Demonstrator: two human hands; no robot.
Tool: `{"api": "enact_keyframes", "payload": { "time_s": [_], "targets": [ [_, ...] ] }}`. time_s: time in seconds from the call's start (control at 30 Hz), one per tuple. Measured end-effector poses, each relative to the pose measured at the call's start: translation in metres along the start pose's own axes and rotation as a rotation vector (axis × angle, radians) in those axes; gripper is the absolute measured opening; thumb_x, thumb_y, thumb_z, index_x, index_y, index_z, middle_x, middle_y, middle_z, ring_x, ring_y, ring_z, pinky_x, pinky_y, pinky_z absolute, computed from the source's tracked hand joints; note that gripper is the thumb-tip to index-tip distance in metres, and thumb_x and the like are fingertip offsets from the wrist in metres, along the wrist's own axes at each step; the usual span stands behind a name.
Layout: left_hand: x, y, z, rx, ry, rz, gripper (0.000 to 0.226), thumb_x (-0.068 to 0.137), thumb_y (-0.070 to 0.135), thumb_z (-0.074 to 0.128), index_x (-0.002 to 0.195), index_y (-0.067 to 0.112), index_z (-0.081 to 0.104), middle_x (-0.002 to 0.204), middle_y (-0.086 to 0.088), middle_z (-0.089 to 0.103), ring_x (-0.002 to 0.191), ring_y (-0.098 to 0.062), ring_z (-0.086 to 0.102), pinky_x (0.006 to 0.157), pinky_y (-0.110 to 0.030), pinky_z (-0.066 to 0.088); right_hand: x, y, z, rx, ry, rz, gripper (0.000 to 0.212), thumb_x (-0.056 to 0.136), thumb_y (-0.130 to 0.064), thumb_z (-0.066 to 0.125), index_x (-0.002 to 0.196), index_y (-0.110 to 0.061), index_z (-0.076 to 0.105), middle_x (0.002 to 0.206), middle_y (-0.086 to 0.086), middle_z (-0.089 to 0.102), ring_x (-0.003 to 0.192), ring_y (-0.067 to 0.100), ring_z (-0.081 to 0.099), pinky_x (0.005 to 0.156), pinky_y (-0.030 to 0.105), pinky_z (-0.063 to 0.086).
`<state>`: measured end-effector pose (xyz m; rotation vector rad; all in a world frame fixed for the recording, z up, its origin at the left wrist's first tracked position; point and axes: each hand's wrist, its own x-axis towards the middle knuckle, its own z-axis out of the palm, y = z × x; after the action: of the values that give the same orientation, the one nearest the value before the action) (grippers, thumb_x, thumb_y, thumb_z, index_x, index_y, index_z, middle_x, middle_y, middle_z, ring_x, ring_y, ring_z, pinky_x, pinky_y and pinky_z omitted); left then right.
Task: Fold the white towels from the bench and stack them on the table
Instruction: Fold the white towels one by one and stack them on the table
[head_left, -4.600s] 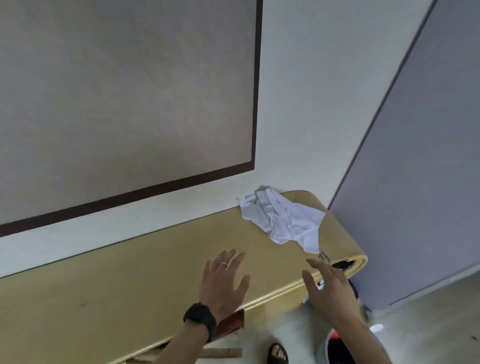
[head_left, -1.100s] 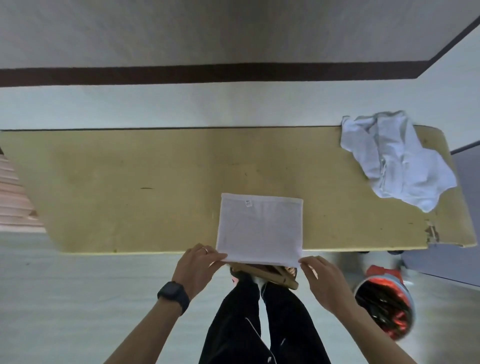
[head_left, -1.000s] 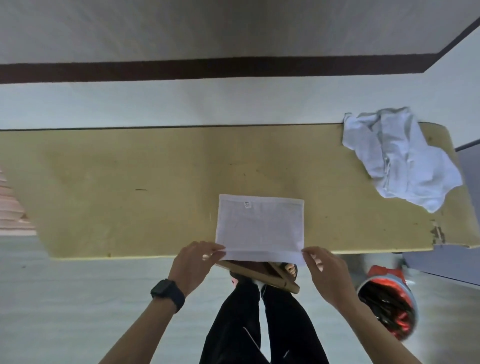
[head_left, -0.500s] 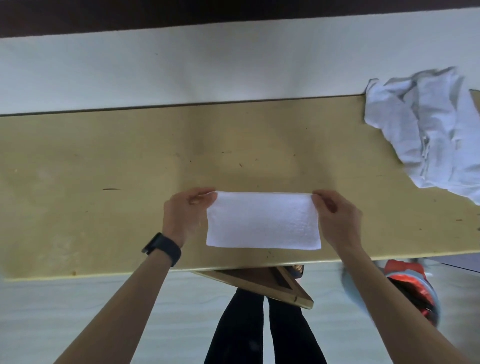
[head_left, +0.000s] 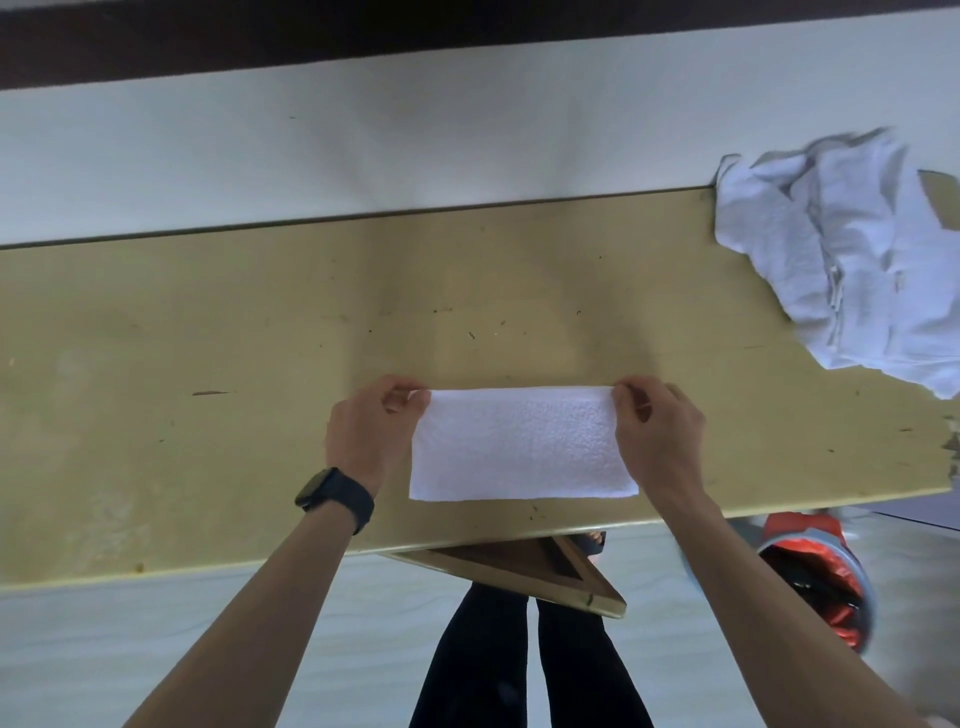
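Observation:
A white towel (head_left: 522, 444), folded in half into a flat strip, lies near the front edge of the yellow wooden bench (head_left: 208, 364). My left hand (head_left: 371, 431) pinches its far left corner. My right hand (head_left: 657, 431) pinches its far right corner. A crumpled heap of white towels (head_left: 852, 260) sits at the bench's far right end, against the wall.
A white wall (head_left: 415, 135) runs directly behind the bench. A wooden frame (head_left: 519, 569) pokes out under the front edge above my dark trousers. A bin with a red liner (head_left: 815, 571) stands on the floor at lower right.
The towel's near edge was lifted and laid over onto its far edge, halving it into a strip. Both hands moved from the front edge to the far corners and stay there.

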<state>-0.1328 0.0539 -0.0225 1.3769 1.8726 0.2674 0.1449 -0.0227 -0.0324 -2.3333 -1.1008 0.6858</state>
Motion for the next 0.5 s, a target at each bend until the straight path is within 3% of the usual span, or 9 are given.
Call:
{"api": "enact_keyframes", "payload": {
  "time_s": [0.1, 0.2, 0.37, 0.5],
  "targets": [
    [-0.003, 0.001, 0.003, 0.070, 0.030, 0.062, 0.010, 0.091, 0.042, 0.062, 0.096, 0.037, 0.070, 0.083, 0.018, 0.068, 0.081, -0.007, 0.063, 0.071, -0.028, 0.051, 0.002, 0.000, 0.000, -0.026, 0.002, -0.006, 0.014, 0.097, -0.023, 0.057, 0.101, -0.020, 0.070, 0.095, -0.004, 0.058, 0.082, 0.017, 0.057, 0.078, 0.028, 0.043],
    [-0.003, -0.001, 0.005, 0.128, 0.064, 0.108, 0.007, 0.090, 0.043, 0.062, 0.094, 0.041, 0.067, 0.087, 0.016, 0.065, 0.083, -0.006, 0.059, 0.069, -0.024, 0.041, 0.003, 0.001, -0.001, -0.039, 0.009, -0.034, 0.012, 0.097, -0.022, 0.057, 0.101, -0.019, 0.068, 0.097, -0.003, 0.059, 0.083, 0.018, 0.058, 0.079, 0.032, 0.047],
    [-0.002, 0.002, 0.004, 0.143, 0.058, 0.108, 0.005, 0.090, 0.041, 0.063, 0.094, 0.043, 0.065, 0.091, 0.016, 0.061, 0.081, -0.005, 0.057, 0.070, -0.024, 0.041, 0.003, 0.004, -0.001, -0.050, 0.011, -0.049, 0.012, 0.098, -0.025, 0.057, 0.104, -0.020, 0.067, 0.104, 0.000, 0.060, 0.081, 0.019, 0.059, 0.079, 0.035, 0.051],
    [-0.005, 0.003, 0.003, 0.160, 0.043, 0.098, 0.009, 0.090, 0.036, 0.061, 0.096, 0.041, 0.065, 0.091, 0.017, 0.059, 0.079, -0.001, 0.056, 0.066, -0.021, 0.040, -0.004, -0.007, -0.011, -0.029, 0.023, 0.001, 0.027, 0.097, -0.027, 0.058, 0.123, -0.017, 0.059, 0.121, 0.002, 0.053, 0.089, 0.013, 0.055, 0.083, 0.031, 0.045]
  ]
}}
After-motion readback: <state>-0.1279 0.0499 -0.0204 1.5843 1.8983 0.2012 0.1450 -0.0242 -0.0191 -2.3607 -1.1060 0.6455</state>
